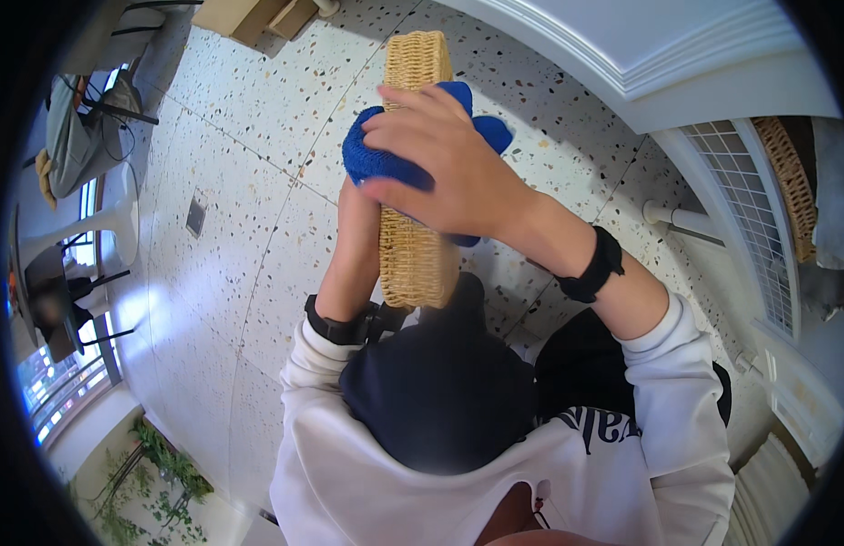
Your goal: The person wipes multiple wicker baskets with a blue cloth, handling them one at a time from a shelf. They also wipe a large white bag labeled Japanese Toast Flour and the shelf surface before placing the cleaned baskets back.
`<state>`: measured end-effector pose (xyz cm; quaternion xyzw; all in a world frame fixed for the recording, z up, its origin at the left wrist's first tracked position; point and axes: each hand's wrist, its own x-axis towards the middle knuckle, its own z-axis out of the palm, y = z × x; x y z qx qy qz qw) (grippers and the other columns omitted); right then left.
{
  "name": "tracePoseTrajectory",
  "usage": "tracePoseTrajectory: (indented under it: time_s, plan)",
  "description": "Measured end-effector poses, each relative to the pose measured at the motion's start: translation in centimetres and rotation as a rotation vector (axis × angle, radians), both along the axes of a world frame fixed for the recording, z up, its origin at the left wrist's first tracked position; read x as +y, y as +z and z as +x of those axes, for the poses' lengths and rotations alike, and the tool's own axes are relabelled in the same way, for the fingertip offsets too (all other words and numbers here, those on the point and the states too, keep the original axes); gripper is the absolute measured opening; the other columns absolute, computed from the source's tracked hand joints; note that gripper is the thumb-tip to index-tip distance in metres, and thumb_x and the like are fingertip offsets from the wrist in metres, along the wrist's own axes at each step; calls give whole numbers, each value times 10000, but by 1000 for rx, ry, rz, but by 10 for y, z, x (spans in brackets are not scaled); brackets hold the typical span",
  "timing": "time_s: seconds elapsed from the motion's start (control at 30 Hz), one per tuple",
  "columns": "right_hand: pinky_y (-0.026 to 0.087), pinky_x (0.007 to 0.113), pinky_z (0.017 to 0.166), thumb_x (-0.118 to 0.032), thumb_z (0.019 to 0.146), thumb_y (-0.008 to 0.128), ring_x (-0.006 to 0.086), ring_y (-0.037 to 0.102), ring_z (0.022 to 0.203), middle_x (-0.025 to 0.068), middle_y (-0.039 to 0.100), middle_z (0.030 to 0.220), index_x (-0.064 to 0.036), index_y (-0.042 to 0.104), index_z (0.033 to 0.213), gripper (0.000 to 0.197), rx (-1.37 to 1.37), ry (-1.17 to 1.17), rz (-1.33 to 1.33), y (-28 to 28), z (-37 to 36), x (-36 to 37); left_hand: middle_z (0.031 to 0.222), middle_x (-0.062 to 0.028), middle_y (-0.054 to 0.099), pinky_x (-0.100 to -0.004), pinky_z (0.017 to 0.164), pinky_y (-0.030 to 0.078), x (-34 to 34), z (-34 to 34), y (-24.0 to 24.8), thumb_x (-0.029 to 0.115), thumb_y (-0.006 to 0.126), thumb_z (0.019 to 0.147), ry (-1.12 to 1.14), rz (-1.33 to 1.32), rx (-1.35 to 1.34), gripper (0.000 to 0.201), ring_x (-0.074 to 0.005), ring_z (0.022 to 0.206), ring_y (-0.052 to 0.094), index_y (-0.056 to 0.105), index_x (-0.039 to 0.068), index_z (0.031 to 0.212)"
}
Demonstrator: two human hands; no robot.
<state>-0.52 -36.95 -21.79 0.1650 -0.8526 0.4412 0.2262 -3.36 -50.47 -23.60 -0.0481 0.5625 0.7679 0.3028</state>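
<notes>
We see the straw-coloured, narrow, woven basket (417, 268) upright in the view, its long side running away from the body, raised in front of the black-clad knee (440, 391). Our right hand (445, 159) lies across its middle, fingers and thumb bent onto a bright blue, fluffy cloth (376, 155), which they clamp against the weave. The basket's far end and near end both stick out past this grip. Our left hand (358, 202) comes up along the basket's left side; cloth and basket hide its fingers, so we cannot tell how they are closed.

Around us spreads a pale, speckled stone floor (258, 264). A white, moulded panel (640, 55) stands to the far right, with a white wire grid (741, 200) nearer. Well off to the left are a white, curved chair (112, 223) and, lower, a leafy green plant (162, 473).
</notes>
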Motion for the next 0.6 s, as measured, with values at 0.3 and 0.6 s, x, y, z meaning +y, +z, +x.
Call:
tracePoseTrajectory:
  time_s: [0.3,0.6]
  plan:
    - [388,411,861,-245,777,708,248,484,1098,-15,556,1209,-205,658,1086,316,5,-113,363,-21,1,41,1188,-129,576,-305,900,492,22,1,-12,551,165,1000,-93,-168,322,688,-190,1066,592,420,11,1341]
    - [427,354,755,-134,696,714,238,491,822,-12,583,1091,-151,687,998,304,-93,-104,113,-18,43,16,939,-73,604,-266,748,470,30,0,-1,482,237,1025,187,-106,94,526,-125,843,571,516,39,1079]
